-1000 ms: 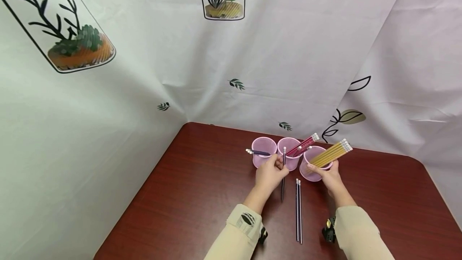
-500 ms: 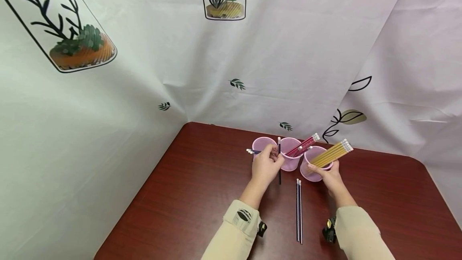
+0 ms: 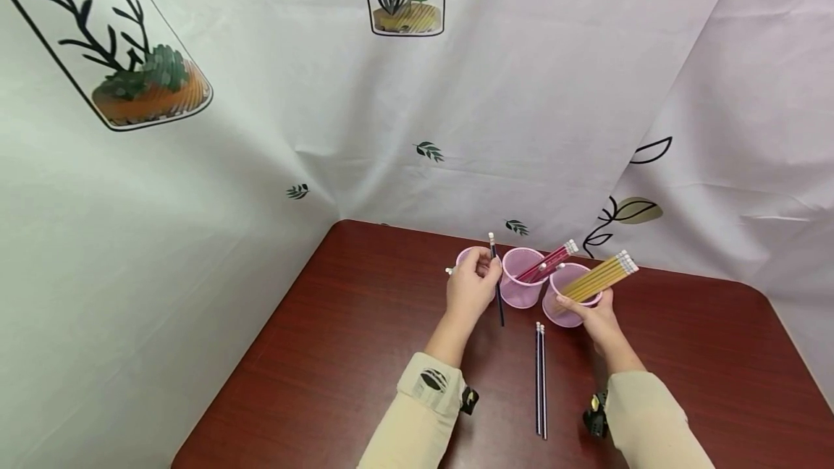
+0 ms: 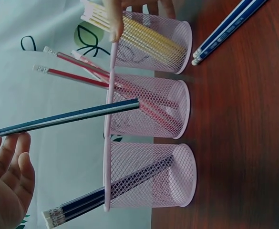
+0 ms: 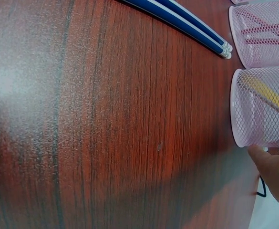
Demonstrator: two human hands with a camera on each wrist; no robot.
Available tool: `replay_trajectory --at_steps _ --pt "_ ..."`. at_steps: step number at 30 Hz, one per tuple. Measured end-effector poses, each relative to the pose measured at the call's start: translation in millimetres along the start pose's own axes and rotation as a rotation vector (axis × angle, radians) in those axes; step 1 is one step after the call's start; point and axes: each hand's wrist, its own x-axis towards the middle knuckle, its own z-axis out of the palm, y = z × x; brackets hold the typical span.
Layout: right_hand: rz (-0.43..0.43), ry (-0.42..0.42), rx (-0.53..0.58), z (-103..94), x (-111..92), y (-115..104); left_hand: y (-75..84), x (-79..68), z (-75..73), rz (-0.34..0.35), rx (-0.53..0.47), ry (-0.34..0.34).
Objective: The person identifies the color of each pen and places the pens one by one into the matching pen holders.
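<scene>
My left hand [image 3: 470, 286] pinches a dark blue pencil [image 4: 72, 116], eraser end up, in front of the left pink mesh cup [image 4: 177, 176]. That cup holds several blue pencils [image 4: 84, 202] leaning out over its rim, mostly hidden by the hand in the head view. The middle mesh cup [image 3: 521, 294] contains red pencils [image 3: 550, 260]. At the right, my right hand [image 3: 596, 315] grips the right mesh cup [image 3: 562, 313] by its side, thumb at the rim. Yellow pencils [image 3: 599, 276] lean rightward out of that cup.
Two blue pencils [image 3: 541, 382] lie side by side on the dark red wooden table [image 3: 326, 353], in front of the cups. A white cloth [image 3: 391, 114] with printed plants hangs behind the table and along its left side.
My left hand has moved left and slightly away from me with the blue pencil, from before the middle cup to the left cup. The right hand has stayed on its cup.
</scene>
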Motion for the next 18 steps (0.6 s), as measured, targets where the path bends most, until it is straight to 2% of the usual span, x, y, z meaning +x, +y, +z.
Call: replay_trajectory --at_steps 7,14,18 --pt "-0.012 0.005 0.056 5.0 -13 -21 1.3 6.6 -6.6 -0.004 -0.027 0.047" --pt "-0.020 0.004 0.028 4.3 -17 -23 4.4 10.6 -13.1 0.006 -0.081 0.134" --pt "-0.033 0.009 0.018 5.1 -17 -24 5.9 12.0 -16.0 0.044 -0.096 0.181"
